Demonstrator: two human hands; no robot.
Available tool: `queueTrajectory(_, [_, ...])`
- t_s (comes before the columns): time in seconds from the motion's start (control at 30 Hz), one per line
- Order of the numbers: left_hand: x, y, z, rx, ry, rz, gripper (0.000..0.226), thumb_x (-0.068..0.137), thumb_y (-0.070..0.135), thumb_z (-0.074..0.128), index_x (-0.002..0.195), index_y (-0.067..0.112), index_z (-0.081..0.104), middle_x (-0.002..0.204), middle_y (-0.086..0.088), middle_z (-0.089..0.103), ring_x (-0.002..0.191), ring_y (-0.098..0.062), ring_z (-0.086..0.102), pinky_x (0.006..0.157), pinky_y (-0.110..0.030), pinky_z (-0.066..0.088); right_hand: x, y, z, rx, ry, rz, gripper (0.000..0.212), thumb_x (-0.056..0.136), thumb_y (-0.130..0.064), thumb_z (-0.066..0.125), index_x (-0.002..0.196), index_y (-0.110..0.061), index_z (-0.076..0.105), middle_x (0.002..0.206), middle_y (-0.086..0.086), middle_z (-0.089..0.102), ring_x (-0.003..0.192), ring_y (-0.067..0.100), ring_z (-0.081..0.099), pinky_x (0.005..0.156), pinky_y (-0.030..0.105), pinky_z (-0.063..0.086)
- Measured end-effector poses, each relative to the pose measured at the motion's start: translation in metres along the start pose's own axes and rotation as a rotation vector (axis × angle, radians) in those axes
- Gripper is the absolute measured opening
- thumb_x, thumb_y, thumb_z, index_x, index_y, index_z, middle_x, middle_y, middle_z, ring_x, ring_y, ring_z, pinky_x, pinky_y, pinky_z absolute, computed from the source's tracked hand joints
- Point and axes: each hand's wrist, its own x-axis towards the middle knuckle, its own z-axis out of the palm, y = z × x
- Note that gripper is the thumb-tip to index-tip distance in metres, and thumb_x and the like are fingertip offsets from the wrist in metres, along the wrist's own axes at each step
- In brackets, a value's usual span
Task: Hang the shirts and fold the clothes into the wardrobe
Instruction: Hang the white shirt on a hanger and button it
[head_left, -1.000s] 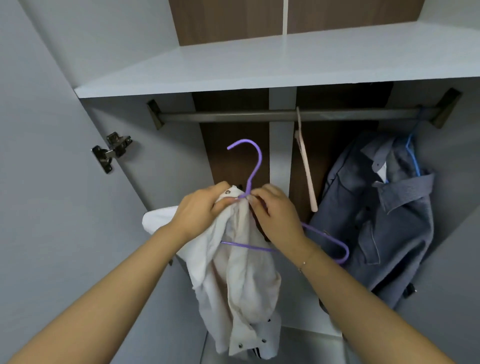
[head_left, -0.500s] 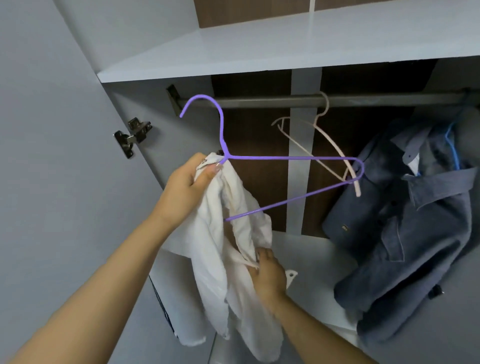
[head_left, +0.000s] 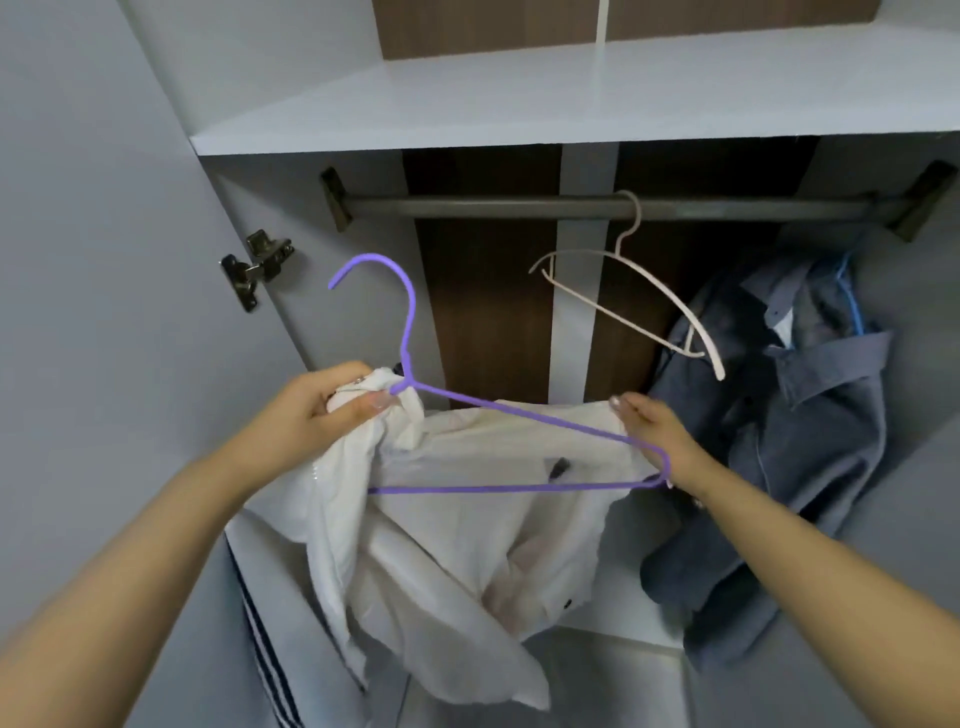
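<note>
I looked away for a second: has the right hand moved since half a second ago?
Yes. The right hand has come up from low on the white shirt to the purple hanger's right end, nearer the rail.

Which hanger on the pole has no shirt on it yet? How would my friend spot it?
Find the dark metal rail running across the wardrobe under the white shelf. Near its middle hangs a pale cream hanger, tilted and bare. The blue hanger to its right carries a grey shirt, and the purple hanger is off the rail.
</note>
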Motion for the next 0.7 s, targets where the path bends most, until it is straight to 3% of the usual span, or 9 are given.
queueTrajectory(0.1, [0.0, -0.004, 0.007, 0.073, -0.074, 0.007, 0.027, 0.086, 0.046, 0.066, 0.083, 0.019, 0.064, 0.065, 0.012, 0.05, 0.057, 0.0, 0.039, 0.053, -0.016, 0.031, 0.001, -0.029, -0.018, -0.117, 0.024, -0.067, 0.032, 0.102, -0.015, 0.046, 0.073, -0.003, 0.052, 0.069, 0.01, 0.047, 0.07, 0.018, 0.045, 0.069, 0.028, 0.038])
queueTrajectory(0.17, [0.002, -0.006, 0.015, 0.193, -0.063, 0.022, 0.017, 0.085, 0.049, 0.063, 0.082, 0.031, 0.063, 0.065, 0.014, 0.055, 0.058, -0.001, 0.047, 0.055, -0.016, 0.036, -0.001, -0.049, -0.027, -0.164, 0.054, -0.098, 0.034, 0.1, -0.017, 0.049, 0.068, -0.007, 0.05, 0.067, 0.01, 0.045, 0.069, 0.02, 0.043, 0.069, 0.033, 0.036])
queueTrajectory(0.3, [0.01, -0.003, 0.031, 0.451, 0.212, -0.039, 0.02, 0.088, 0.045, 0.063, 0.076, 0.033, 0.052, 0.055, 0.007, 0.048, 0.055, -0.01, 0.047, 0.051, -0.03, 0.036, -0.013, -0.082, -0.031, -0.286, 0.18, -0.149, 0.04, 0.1, -0.023, 0.051, 0.061, -0.014, 0.044, 0.058, 0.004, 0.041, 0.059, 0.016, 0.041, 0.062, 0.031, 0.035])
queueTrajectory(0.43, [0.022, 0.021, 0.059, 0.431, 0.318, 0.001, 0.016, 0.09, 0.04, 0.062, 0.086, 0.025, 0.057, 0.077, 0.007, 0.06, 0.068, -0.018, 0.053, 0.054, -0.027, 0.033, -0.035, -0.118, -0.012, -0.228, 0.166, -0.205, 0.039, 0.1, -0.025, 0.05, 0.066, -0.005, 0.047, 0.055, 0.001, 0.036, 0.046, 0.004, 0.033, 0.051, 0.023, 0.03])
queueTrajectory(0.5, [0.027, 0.034, 0.067, 0.35, 0.332, 0.058, 0.017, 0.091, 0.04, 0.061, 0.09, 0.023, 0.059, 0.08, 0.01, 0.06, 0.066, -0.01, 0.053, 0.056, -0.016, 0.034, -0.045, -0.137, 0.0, -0.281, 0.08, -0.318, 0.034, 0.1, -0.022, 0.05, 0.075, 0.0, 0.057, 0.071, 0.007, 0.051, 0.064, 0.011, 0.048, 0.063, 0.028, 0.042])
queueTrajectory(0.53, [0.03, 0.041, 0.065, 0.294, 0.337, 0.087, 0.02, 0.091, 0.041, 0.061, 0.093, 0.022, 0.061, 0.081, 0.01, 0.061, 0.067, -0.007, 0.053, 0.058, -0.013, 0.035, -0.048, -0.146, 0.003, -0.362, 0.059, -0.382, 0.028, 0.099, -0.021, 0.051, 0.081, -0.004, 0.063, 0.09, 0.008, 0.057, 0.083, 0.014, 0.053, 0.078, 0.029, 0.045])
queueTrajectory(0.6, [0.035, 0.054, 0.052, 0.179, 0.349, 0.15, 0.024, 0.089, 0.048, 0.058, 0.094, 0.024, 0.062, 0.082, 0.014, 0.062, 0.071, -0.006, 0.057, 0.061, -0.01, 0.036, -0.052, -0.164, 0.002, -0.466, 0.021, -0.477, 0.019, 0.098, -0.024, 0.053, 0.086, -0.021, 0.068, 0.124, -0.002, 0.049, 0.118, 0.011, 0.043, 0.101, 0.023, 0.034])
queueTrajectory(0.63, [0.038, 0.062, 0.043, 0.129, 0.361, 0.182, 0.022, 0.088, 0.049, 0.056, 0.091, 0.027, 0.06, 0.08, 0.016, 0.061, 0.073, -0.006, 0.058, 0.061, -0.01, 0.036, -0.054, -0.174, -0.001, -0.453, -0.013, -0.502, 0.018, 0.098, -0.024, 0.053, 0.089, -0.022, 0.068, 0.129, -0.003, 0.047, 0.123, 0.009, 0.041, 0.103, 0.02, 0.033])
queueTrajectory(0.7, [0.046, 0.077, 0.025, 0.059, 0.388, 0.236, 0.017, 0.087, 0.048, 0.054, 0.084, 0.032, 0.057, 0.08, 0.015, 0.06, 0.076, -0.006, 0.057, 0.061, -0.015, 0.039, -0.055, -0.192, -0.007, -0.466, -0.053, -0.535, 0.021, 0.099, -0.021, 0.05, 0.095, -0.01, 0.067, 0.112, 0.001, 0.057, 0.109, 0.01, 0.052, 0.094, 0.022, 0.041])
